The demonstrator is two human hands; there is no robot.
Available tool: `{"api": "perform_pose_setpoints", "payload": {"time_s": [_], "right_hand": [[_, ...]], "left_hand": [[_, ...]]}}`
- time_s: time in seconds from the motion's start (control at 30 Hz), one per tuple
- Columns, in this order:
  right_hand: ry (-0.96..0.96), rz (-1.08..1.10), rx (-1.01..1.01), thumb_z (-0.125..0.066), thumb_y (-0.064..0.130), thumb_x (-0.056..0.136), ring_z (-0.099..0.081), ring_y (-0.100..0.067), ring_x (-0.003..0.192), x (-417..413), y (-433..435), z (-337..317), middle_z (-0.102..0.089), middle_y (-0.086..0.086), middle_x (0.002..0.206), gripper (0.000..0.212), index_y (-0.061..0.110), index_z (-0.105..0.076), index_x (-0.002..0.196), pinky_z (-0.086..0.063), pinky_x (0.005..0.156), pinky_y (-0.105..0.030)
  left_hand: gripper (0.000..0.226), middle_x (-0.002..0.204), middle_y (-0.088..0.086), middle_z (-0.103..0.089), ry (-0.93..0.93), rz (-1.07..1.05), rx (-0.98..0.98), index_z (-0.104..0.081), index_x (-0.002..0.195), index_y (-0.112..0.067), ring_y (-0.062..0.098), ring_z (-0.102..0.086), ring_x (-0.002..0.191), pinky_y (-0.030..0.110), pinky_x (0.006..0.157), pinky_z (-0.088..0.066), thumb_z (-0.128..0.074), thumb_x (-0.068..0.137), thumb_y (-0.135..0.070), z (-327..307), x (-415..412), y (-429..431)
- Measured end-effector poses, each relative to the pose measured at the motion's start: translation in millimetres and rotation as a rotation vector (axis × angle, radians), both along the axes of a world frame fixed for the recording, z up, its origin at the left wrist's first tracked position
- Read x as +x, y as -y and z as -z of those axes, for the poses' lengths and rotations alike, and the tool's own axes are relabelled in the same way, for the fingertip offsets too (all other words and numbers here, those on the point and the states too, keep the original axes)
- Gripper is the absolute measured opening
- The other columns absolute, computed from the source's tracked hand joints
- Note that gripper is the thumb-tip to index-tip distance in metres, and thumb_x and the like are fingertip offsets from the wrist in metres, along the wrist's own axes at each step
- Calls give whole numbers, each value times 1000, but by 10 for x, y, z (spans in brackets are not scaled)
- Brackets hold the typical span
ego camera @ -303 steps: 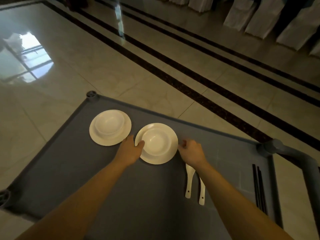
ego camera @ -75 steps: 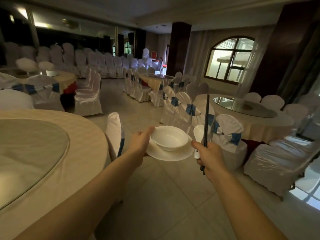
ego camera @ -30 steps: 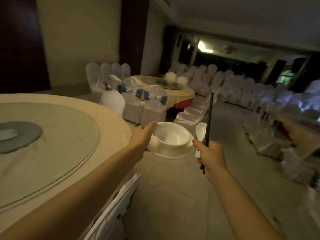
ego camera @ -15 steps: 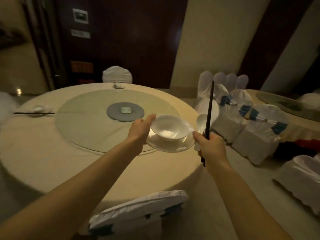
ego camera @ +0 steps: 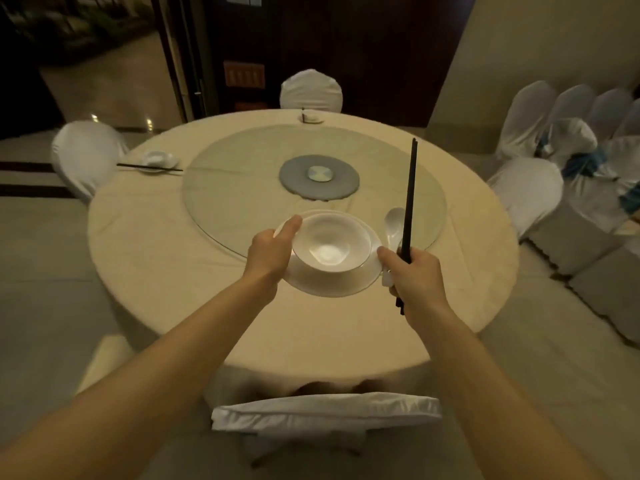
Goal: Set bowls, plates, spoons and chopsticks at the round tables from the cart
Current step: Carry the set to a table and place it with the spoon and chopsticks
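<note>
My left hand (ego camera: 268, 252) grips the left rim of a white plate (ego camera: 329, 284) with a white bowl (ego camera: 330, 242) sitting in it, held in the air over the near side of the round table (ego camera: 156, 258). My right hand (ego camera: 415, 275) holds black chopsticks (ego camera: 409, 199) pointing up and a white spoon (ego camera: 394, 225), its thumb touching the plate's right rim. Two place settings lie on the table: one at the far left (ego camera: 156, 161) with chopsticks, one at the far edge (ego camera: 311, 116).
A glass turntable (ego camera: 242, 188) with a grey disc (ego camera: 318, 176) covers the table's middle. White-covered chairs stand around: one right below me (ego camera: 325, 410), one at the left (ego camera: 86, 154), one at the far side (ego camera: 310, 90), several at the right (ego camera: 530, 188).
The view has swung to face the table squarely from behind the near chair. Plate, bowl, spoon and chopsticks stay in my hands, now held lower over the table's near side.
</note>
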State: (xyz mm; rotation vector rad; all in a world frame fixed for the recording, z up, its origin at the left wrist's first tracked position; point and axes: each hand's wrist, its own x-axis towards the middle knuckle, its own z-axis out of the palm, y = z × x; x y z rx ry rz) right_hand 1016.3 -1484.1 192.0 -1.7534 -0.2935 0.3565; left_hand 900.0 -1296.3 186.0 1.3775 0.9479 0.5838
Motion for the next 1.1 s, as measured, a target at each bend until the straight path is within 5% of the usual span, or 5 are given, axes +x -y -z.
{"api": "perform_pose_setpoints", "payload": {"time_s": [0.17,0.37,0.5,0.93,1.1], "right_hand": [[-81,-17,-93,-71,31,88,-42,-18,50,258,-106,517,-50,-7,66,40,-7,-60,91,-40,54,-36],[-155,-60,-179,-70,31,91,-44,-18,56,559,-243,1221,-53,-5,66,35,-3,-65,90,-42,55,-34],[-190,-95,-238,-70,32,91,-47,-18,60,764,-374,1716,-56,-5,69,36,-3,-66,90,-43,62,-36],[-194,-130,-420,-70,37,88,-68,-20,76,1170,-552,2866,-71,-2,78,21,17,-70,80,-54,68,-37],[-191,-148,-435,-70,37,88,-67,-27,79,1217,-568,2984,-71,-13,83,32,5,-68,84,-56,72,-42]], "left_hand": [[61,96,2,-67,-92,3,-19,-65,97,-17,21,-63,86,34,65,-43,-58,71,-72,526,195,-85],[61,106,-3,-66,-236,18,-17,-67,105,-18,16,-60,89,31,68,-42,-54,79,-72,1257,408,-225],[44,88,-7,-64,-331,6,-10,-62,82,-26,9,-57,75,28,59,-37,-55,83,-69,1737,540,-328],[49,77,0,-64,-555,68,36,-63,78,-14,15,-57,68,32,57,-39,-54,91,-60,2726,868,-476],[49,61,-4,-54,-603,73,59,-49,58,-22,14,-50,59,32,53,-32,-56,91,-57,2776,887,-484]]}}
